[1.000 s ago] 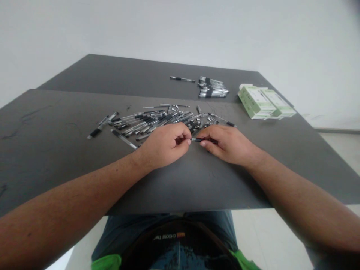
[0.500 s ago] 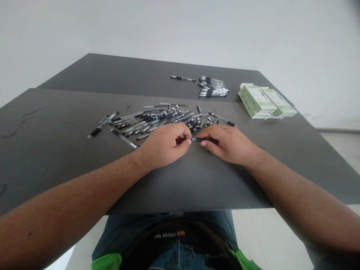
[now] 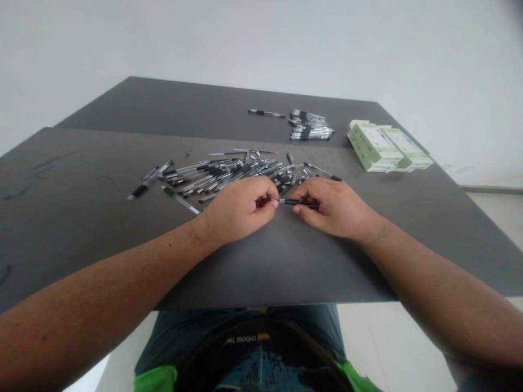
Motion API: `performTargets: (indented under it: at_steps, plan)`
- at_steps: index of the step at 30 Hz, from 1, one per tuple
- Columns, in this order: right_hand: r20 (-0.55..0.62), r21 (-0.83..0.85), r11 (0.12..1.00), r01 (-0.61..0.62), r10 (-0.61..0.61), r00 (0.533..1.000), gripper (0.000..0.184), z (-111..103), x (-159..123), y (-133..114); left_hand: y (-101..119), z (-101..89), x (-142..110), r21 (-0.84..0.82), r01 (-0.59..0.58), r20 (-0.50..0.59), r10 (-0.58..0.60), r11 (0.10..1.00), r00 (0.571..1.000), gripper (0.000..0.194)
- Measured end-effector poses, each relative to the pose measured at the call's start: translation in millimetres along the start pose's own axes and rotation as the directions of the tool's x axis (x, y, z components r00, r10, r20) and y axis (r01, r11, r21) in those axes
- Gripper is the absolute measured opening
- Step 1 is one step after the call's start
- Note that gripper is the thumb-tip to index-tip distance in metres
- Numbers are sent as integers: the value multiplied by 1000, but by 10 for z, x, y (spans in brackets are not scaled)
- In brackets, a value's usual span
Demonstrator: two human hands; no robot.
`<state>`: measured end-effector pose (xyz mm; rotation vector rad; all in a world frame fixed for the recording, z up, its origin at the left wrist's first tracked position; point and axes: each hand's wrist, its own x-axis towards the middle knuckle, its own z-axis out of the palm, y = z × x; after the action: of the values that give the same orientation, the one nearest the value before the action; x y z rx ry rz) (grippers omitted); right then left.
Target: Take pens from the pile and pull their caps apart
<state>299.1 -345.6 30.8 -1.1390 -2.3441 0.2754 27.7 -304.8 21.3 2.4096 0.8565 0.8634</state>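
Observation:
My left hand (image 3: 239,209) and my right hand (image 3: 333,207) rest on the dark grey table (image 3: 81,218), close together. Between them lies a black pen (image 3: 295,202), horizontal. My right hand's fingers pinch its barrel. My left hand's fingers are closed at the pen's tip end, and I cannot make out what they hold there. Just beyond both hands lies a loose pile of several black and clear pens and pen parts (image 3: 220,174).
A neat bundle of pens (image 3: 310,128) and a single pen (image 3: 265,113) lie at the far side. Two green and white boxes (image 3: 386,147) stand at the right. The table's near edge runs just in front of my lap.
Both hands stay nearly still on the pen. They have shifted very slightly.

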Motion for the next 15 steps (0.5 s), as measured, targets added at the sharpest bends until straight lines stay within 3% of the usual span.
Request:
performTargets:
  at_steps: [10,15]
  plan:
    - [-2,5,1000,26,-26,1000,8,8,4,21,-21,-1,-8,-57,-12,-6,12,998,1000,9]
    - [-126,15,999,-31,33,992,7,-14,12,103,-55,-86,29,-114,71,-58,-78,991,995,20]
